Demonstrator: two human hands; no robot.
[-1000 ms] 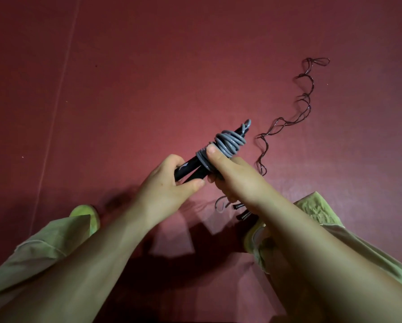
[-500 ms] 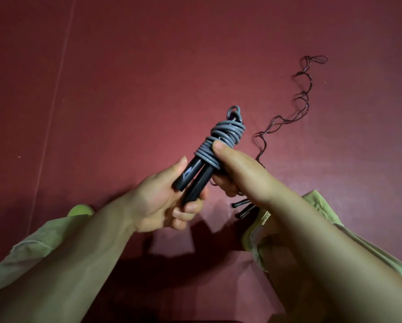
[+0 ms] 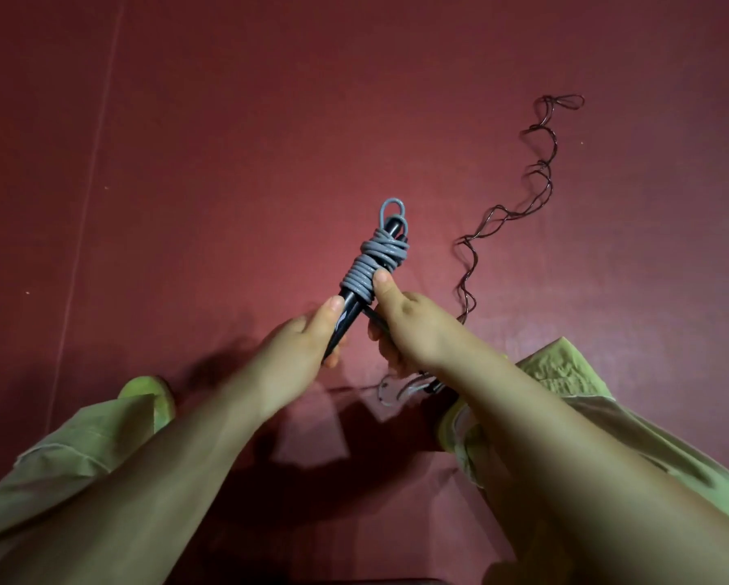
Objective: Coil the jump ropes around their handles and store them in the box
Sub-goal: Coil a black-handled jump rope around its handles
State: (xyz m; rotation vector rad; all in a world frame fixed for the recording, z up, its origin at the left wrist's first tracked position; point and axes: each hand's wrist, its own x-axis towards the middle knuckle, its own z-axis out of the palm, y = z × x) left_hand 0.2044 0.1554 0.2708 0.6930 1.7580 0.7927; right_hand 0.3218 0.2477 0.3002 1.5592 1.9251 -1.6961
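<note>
The left hand [image 3: 295, 352] grips the lower ends of the black handles [image 3: 348, 314]; the right hand [image 3: 413, 327] holds them from the other side, thumb pressing the gray rope [image 3: 375, 259] coiled around them. Held above the red floor [image 3: 227, 162], the bundle points up and away, tilted slightly right.

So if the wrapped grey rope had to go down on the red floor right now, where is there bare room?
Bare floor spreads left of and beyond the grey rope bundle, as far as the pale seam line. A narrower strip lies between the bundle and the thin dark rope. It is crowded near the body: both hands, left hand and right hand, the knees, loose rope ends.
</note>
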